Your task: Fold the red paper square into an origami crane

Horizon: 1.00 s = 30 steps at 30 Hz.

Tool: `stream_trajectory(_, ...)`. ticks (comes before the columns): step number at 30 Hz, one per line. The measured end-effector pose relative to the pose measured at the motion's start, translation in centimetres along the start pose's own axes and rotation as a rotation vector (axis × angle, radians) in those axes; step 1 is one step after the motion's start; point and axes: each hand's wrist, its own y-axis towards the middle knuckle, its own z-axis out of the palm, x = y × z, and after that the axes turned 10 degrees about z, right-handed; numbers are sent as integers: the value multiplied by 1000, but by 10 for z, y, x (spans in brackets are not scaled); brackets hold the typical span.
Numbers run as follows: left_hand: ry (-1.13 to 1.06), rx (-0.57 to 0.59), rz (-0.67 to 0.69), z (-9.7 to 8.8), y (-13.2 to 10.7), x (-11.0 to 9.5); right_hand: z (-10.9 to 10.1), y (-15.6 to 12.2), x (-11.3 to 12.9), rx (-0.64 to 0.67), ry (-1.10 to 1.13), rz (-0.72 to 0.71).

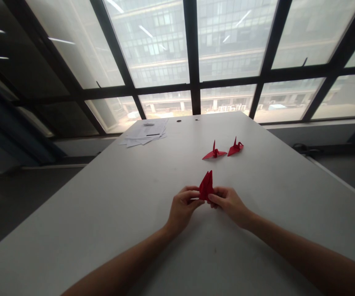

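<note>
A piece of folded red origami paper (206, 186) is held up between my two hands over the middle of the table, its pointed tips upward. My left hand (183, 205) pinches its left lower side between thumb and fingers. On the right lower corner, my right hand (227, 202) grips the paper with the thumb in front. Just beyond my hands are two red paper cranes: one crane (215, 153) with its wings spread, and another crane (236, 148) to its right. My fingers cover the lower edges of the folded paper.
The white table (109, 197) runs away from me towards large windows. A loose stack of white papers (143, 132) lies at its far left, with a dark pen-like stick (153, 135) on top. A round dark hole (179, 121) is near the far edge.
</note>
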Motion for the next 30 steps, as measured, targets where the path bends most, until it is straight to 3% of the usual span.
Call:
stream_trajectory(7, -49, 14, -22, 0, -2, 2, -3, 2, 2, 9, -103, -54)
stream_trajectory(12, -95, 80, -78, -1, -1, 0, -4, 3, -3, -103, -221, -147)
stream_trajectory(19, 65, -35, 44, -4, 4, 0, 0, -3, -1, -103, -477, -212)
stream_trajectory(24, 203, -70, 102, -4, 4, -1, 1, -4, -1, -49, -386, -183)
stream_trajectory(30, 132, -18, 82, -4, 3, 0, 0, -2, -4, -13, -294, -157)
